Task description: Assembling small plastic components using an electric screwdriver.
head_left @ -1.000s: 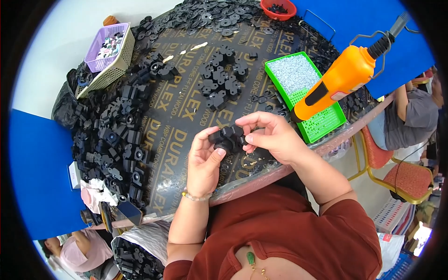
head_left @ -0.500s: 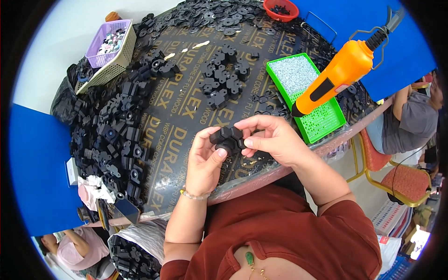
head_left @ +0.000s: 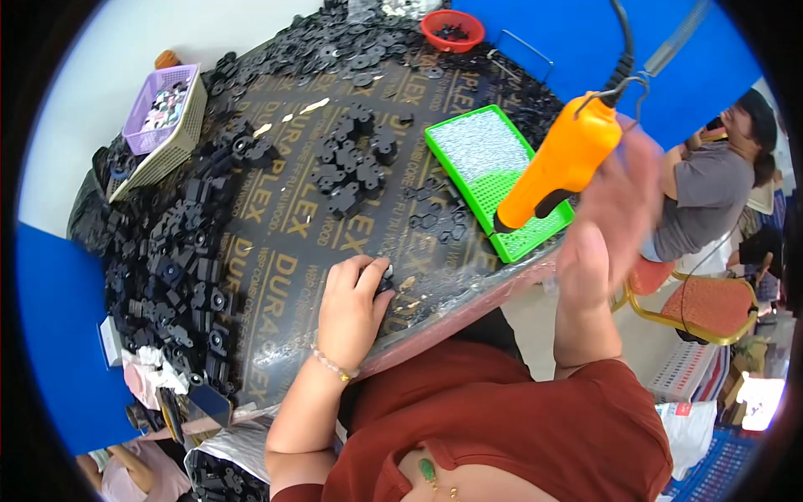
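My left hand [head_left: 351,303] rests on the table's near edge and is closed over a small black plastic part [head_left: 384,281], pressing it onto the dark printed tabletop [head_left: 284,230]. To the right, my right hand [head_left: 615,205] is raised and blurred with motion, fingers spread, right beside an orange electric screwdriver [head_left: 565,163] that hangs on a cord. The hand has no grip on the tool. Under the screwdriver lies a green tray [head_left: 468,146] filled with small silvery screws.
Heaps of black plastic parts [head_left: 180,259] cover the table's left and far sides, with a smaller cluster [head_left: 351,167] mid-table. A purple basket [head_left: 163,117] and a red bowl [head_left: 452,29] stand at the back. Another person [head_left: 703,197] sits at right by an orange chair [head_left: 703,303].
My right hand let go of the black part and rose to the right, up to the hanging screwdriver. My left hand lowered the part onto the table.
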The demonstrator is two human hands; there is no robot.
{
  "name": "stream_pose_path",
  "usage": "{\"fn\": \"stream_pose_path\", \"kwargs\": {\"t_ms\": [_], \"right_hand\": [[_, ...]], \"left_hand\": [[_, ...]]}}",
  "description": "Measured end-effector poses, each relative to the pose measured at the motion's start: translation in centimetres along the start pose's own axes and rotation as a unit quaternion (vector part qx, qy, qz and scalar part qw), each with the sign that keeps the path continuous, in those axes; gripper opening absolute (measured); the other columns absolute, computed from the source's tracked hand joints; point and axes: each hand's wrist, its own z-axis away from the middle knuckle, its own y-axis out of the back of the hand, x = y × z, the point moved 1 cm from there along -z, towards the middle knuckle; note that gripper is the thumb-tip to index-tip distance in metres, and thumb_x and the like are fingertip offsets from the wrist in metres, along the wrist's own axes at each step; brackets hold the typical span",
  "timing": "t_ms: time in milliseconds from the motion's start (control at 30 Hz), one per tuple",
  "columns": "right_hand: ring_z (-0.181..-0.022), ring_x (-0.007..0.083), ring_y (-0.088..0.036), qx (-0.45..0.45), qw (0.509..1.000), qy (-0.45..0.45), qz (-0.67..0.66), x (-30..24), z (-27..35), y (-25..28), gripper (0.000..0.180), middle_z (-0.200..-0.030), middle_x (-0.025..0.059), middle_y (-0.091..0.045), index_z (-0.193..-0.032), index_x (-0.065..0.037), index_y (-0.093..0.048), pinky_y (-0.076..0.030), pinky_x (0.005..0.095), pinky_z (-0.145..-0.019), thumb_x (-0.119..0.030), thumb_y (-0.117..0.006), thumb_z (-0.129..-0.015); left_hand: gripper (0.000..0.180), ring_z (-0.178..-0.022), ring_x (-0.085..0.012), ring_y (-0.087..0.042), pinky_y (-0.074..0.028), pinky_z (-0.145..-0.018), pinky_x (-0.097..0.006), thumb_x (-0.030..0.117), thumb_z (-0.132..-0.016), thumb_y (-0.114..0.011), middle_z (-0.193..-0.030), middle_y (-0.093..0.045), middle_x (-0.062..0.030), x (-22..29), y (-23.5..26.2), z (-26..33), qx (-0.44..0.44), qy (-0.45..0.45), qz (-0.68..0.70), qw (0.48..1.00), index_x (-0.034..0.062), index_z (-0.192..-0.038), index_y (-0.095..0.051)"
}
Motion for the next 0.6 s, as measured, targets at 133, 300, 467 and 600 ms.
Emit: {"fn": "stream_pose_path", "kwargs": {"t_ms": [133, 300, 467, 600], "right_hand": [[-0.124, 0.0330, -0.057, -0.238, 0.876, -0.374, -0.191, 2.2, -1.1, 3.7, 0.071, -0.147, 0.0162, -0.046, -0.142, 0.004, -0.043, -0.045, 0.0469, -0.106, -0.020, -0.075, -0.083], [-0.105, 0.0181, -0.061, -0.196, 0.936, -0.272, -0.108, 2.7, -2.8, 4.4, 0.091, -0.120, 0.0092, -0.057, -0.144, 0.001, -0.042, -0.049, 0.0336, -0.094, -0.017, -0.087, -0.066], [-0.094, 0.0217, -0.061, -0.194, 0.932, -0.208, -0.224, 7.4, -2.4, 4.0, 0.044, -0.110, 0.0109, -0.056, -0.114, -0.010, -0.049, -0.051, 0.0354, -0.083, -0.010, -0.075, -0.079], [-0.070, 0.0187, -0.064, -0.126, 0.947, -0.243, -0.168, 8.8, -1.3, 3.4, 0.040, -0.092, 0.0123, -0.061, -0.119, -0.008, -0.045, -0.053, 0.0305, -0.066, -0.007, -0.068, -0.086]], "left_hand": [[0.052, -0.112, -0.0358, -0.054, -0.047, -0.096, -0.042, 0.007, -0.074, -0.078, -0.121, -0.056, -0.0163, 0.6, -0.4, -0.6, 0.001, -0.023, -0.023, 0.999, 0.0075, -0.123, -0.060], [0.060, -0.106, -0.0415, -0.059, -0.048, -0.092, -0.044, 0.005, -0.076, -0.077, -0.114, -0.061, -0.0231, 0.0, -0.8, -1.7, -0.011, 0.020, 0.040, 0.999, 0.0011, -0.129, -0.050], [0.059, -0.105, -0.0403, -0.059, -0.049, -0.092, -0.044, 0.007, -0.074, -0.080, -0.114, -0.062, -0.0215, -0.2, -2.7, -2.4, 0.015, 0.025, 0.073, 0.997, 0.0005, -0.126, -0.053], [0.059, -0.105, -0.0370, -0.060, -0.048, -0.093, -0.042, 0.010, -0.071, -0.083, -0.115, -0.063, -0.0184, -0.3, -3.1, -1.9, 0.056, 0.055, 0.105, 0.991, 0.0007, -0.122, -0.056]]}}
